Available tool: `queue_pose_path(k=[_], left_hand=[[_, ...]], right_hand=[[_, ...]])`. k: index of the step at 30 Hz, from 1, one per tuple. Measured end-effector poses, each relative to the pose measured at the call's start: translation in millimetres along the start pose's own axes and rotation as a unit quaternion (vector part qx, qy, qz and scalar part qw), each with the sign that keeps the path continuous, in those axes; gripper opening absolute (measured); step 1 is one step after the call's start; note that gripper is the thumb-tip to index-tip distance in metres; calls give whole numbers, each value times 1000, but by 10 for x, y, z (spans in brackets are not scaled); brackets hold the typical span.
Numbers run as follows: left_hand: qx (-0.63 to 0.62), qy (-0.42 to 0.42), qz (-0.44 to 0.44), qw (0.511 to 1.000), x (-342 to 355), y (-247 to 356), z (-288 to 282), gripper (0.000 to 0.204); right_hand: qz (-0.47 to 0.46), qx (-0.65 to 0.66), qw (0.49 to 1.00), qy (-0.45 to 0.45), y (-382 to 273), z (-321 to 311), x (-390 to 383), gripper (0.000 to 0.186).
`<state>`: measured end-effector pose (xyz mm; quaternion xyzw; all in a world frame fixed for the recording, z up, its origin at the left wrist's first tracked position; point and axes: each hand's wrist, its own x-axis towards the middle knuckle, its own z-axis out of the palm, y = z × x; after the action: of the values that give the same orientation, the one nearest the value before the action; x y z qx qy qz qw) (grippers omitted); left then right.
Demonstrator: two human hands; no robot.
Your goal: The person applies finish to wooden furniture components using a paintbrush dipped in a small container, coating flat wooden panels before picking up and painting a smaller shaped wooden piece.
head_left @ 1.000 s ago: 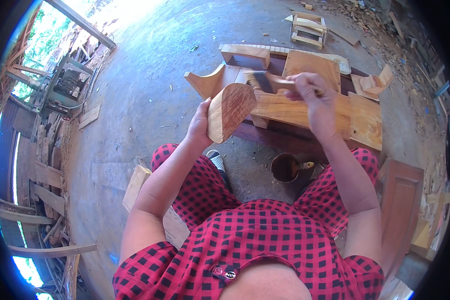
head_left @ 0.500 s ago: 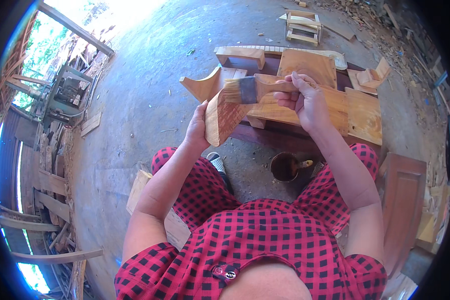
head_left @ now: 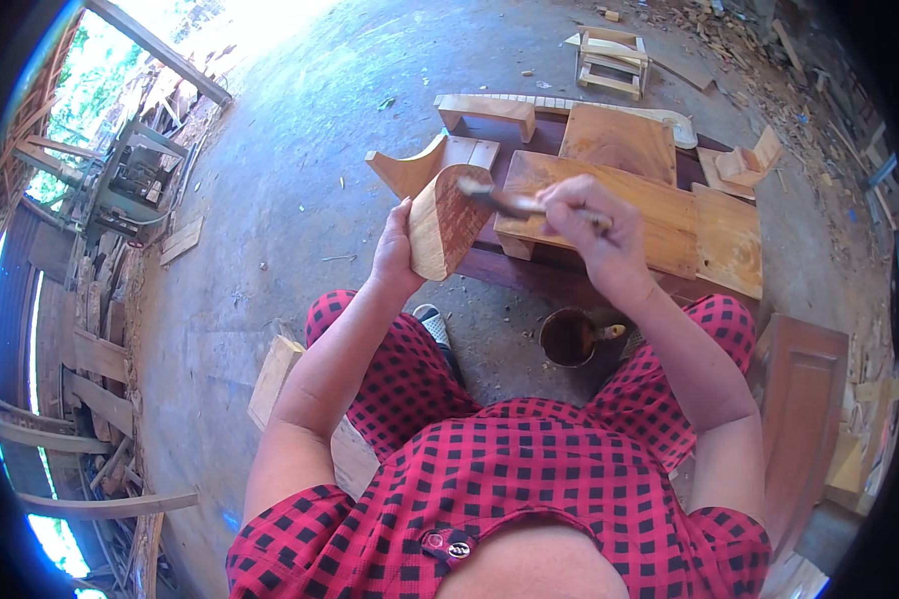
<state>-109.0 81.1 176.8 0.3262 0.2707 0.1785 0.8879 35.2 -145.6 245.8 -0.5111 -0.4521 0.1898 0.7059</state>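
My left hand (head_left: 397,252) grips a wooden block (head_left: 432,228) by its lower left side, holding it up in the air. One face of the block is pale wood with a rounded top; the other is reddish brown. My right hand (head_left: 601,232) is closed round the handle of a paintbrush (head_left: 510,203), blurred by motion. The bristle end is at the block's reddish face, near its upper right. On the floor between my feet stands a dark pot (head_left: 567,336) with brown liquid and a second brush (head_left: 609,331) leaning in it.
Ahead, a low dark red table carries several wooden boards (head_left: 609,212) and a small bench-like piece (head_left: 486,108). A curved wooden piece (head_left: 407,166) sits at its left end. A brown panel (head_left: 807,399) leans at my right. Farther off are a small wooden frame (head_left: 610,62) and a machine (head_left: 135,180).
The paintbrush has turned from broadside to edge-on, and my right hand has moved slightly down with it. The wooden block has tipped a little, its rounded top showing more.
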Motion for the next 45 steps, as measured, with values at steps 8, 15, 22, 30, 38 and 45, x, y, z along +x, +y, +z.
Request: queue_pose_path(k=[8,15,22,30,38,45], left_hand=[[-29,56,44,997,55,93,-155,47],[-6,-13,-45,999,-50,-29,60,44],[30,-8,-78,996,-65,-43,136,42],[38,26,-8,999,-27,-29,63,43],[157,142,133,968,18,25,-5,40],[372,77,266,886,-123,-196,175,41]], right_hand=[[56,157,985,-37,-248,68,-122,15],[192,233,951,71,139,-253,157,20],[108,112,957,243,183,-501,308,20],[-66,-120,990,35,90,-115,31,17],[69,85,993,35,-228,-136,-34,12],[126,97,983,96,-108,-192,91,11]])
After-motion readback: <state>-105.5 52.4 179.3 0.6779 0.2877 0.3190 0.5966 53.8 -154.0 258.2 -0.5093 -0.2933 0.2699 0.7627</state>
